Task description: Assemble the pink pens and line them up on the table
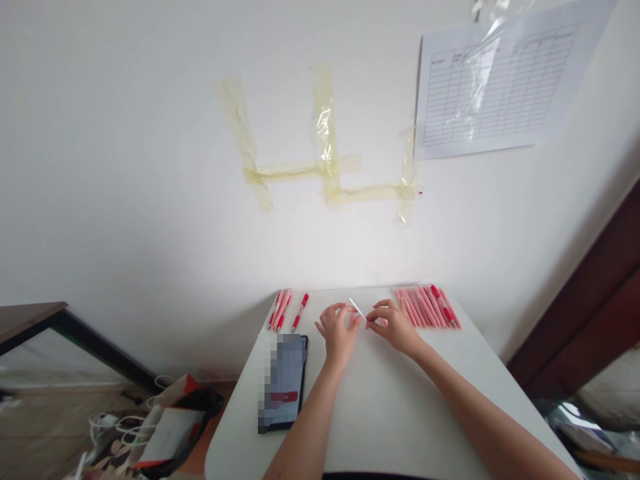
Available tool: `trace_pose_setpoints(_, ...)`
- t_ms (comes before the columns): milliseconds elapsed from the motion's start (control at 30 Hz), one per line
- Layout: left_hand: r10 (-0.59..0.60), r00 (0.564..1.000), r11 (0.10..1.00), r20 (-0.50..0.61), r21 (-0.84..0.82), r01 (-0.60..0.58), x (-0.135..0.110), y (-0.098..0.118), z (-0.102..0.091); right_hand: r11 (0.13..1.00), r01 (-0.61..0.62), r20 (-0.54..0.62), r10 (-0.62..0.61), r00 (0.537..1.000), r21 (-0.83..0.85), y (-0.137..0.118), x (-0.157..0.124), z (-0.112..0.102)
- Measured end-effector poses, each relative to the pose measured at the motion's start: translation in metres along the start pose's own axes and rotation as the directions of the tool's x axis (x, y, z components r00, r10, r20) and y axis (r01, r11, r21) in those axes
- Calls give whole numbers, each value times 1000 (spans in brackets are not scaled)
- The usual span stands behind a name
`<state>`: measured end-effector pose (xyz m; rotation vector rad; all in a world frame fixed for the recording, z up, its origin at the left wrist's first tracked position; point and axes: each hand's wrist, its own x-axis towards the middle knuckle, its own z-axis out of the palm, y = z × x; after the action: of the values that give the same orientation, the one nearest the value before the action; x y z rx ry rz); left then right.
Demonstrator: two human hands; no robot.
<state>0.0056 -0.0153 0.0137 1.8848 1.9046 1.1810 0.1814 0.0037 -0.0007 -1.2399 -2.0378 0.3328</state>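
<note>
A thin white stick [356, 307] slants between my two hands over the far part of the table; I cannot make out exactly what it is. My left hand [339, 327] has its thumb and index finger closed about the stick's middle. At the stick's lower end, my right hand [393, 325] pinches with thumb and fingertips. Something pinkish, too small to name, shows between the left fingers. Just right of my right hand lies a row of several pink pens [423, 308], with a red pen [441, 303] among them. Beyond my left hand rests a single red pen [300, 312].
More red and pink pens [280, 310] lie at the table's far left corner. A phone [287, 387], partly blurred out, is left of my left forearm. The white table [390, 407] meets a wall with tape and a printed sheet [495, 87]. Bags [170, 427] stand on the floor, left.
</note>
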Motion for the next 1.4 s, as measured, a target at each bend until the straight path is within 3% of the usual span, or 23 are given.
trace_pose_setpoints(167, 36, 997, 979, -75, 203, -20, -2, -6, 0, 995, -97, -91, 100, 991, 36, 8, 2, -3)
trace_pose_setpoints(433, -8, 1000, 940, -18, 342, 14, -1, -8, 5, 961, -184, -152, 217, 964, 208, 20, 5, -7)
trace_pose_setpoints(567, -31, 999, 945, -13, 324, 33, 0, -9, 7, 927, -227, -133, 276, 952, 299, 24, 7, -8)
trace_pose_setpoints(867, 83, 996, 986, 31, 145, -86, -6, -2, 6, 870, -223, -166, 323, 932, 439, 21, 8, -8)
trace_pose_setpoints(1400, 106, 994, 994, 14, 40, -106, -6, 0, 7, 750, -213, -64, 321, 945, 626, 14, 9, -12)
